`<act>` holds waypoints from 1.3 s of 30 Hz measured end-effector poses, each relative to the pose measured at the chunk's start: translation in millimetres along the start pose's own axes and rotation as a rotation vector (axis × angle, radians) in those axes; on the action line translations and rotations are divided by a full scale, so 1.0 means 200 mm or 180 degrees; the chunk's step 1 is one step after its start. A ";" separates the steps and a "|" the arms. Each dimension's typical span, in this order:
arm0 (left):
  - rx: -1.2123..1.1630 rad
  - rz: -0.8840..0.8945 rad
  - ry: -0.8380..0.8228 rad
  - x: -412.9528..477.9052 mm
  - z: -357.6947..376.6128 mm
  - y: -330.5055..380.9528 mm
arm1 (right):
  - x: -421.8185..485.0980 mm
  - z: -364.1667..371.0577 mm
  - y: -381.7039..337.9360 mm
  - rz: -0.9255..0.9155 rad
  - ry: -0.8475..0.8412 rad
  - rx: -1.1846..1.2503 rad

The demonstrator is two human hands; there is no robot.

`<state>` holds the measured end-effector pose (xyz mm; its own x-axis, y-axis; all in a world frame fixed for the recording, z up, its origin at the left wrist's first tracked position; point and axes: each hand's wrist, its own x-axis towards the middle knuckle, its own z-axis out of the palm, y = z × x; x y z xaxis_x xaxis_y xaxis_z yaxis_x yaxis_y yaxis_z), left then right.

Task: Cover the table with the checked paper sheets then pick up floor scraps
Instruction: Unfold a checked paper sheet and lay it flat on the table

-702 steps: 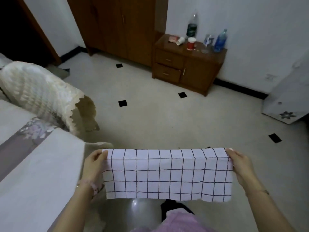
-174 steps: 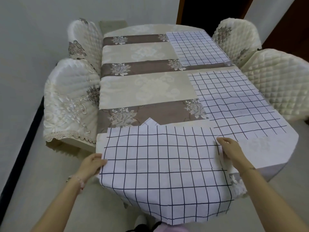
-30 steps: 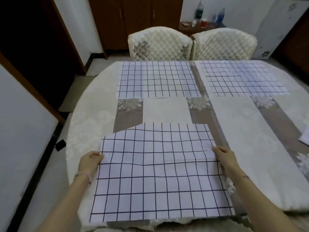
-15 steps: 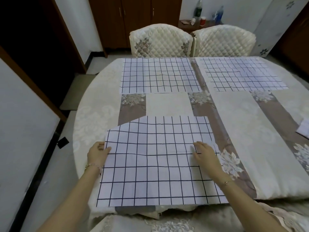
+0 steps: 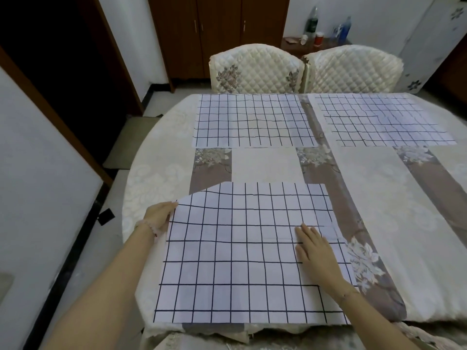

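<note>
Near paper sheet (image 5: 240, 253): thin matt paper, white with a dark printed grid, creased along its fold lines, left corner lifting. Far left sheet (image 5: 252, 121) and far right sheet (image 5: 379, 120): same matt paper, slightly rippled. Surface cloth (image 5: 391, 210): woven fabric in cream and taupe bands, faint satin sheen, raised floral pattern, scalloped trim at the near edge. Left chair cover (image 5: 255, 69) and right chair cover (image 5: 351, 69): quilted cream cloth, diamond stitching, soft shine, embroidered flowers. Wardrobe (image 5: 219, 29): dark brown wood, smooth, semi-gloss. Side cabinet (image 5: 293, 46): same wood look. Dark bottle (image 5: 311, 21) and blue bottle (image 5: 345, 27): see-through plastic. Floor (image 5: 115, 185): pale, smooth, low sheen.
</note>
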<state>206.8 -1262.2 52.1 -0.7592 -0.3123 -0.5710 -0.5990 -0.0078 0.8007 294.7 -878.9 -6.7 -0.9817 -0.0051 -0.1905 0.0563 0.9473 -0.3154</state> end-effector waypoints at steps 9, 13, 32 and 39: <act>0.0792 0.1802 0.0399 -0.26 0.18 0.08 | -0.11 -0.07 0.01 -0.0087 0.0748 0.0212; 0.1886 0.2853 -0.0030 -0.44 0.27 -0.11 | -0.16 -0.05 0.05 -0.0135 0.0631 0.0182; 0.2805 0.3177 -0.0312 -0.42 0.49 -0.33 | -0.16 -0.08 0.06 -0.0041 0.0168 0.0441; 0.0365 0.1296 0.1192 -0.13 0.11 0.06 | -0.16 -0.07 0.06 -0.0035 0.0176 0.0453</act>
<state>214.1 -1233.7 72.3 -0.8051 -0.5846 -0.1000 -0.3162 0.2805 0.9063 324.1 -862.8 8.1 -0.9907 0.0060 -0.1361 0.0668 0.8923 -0.4464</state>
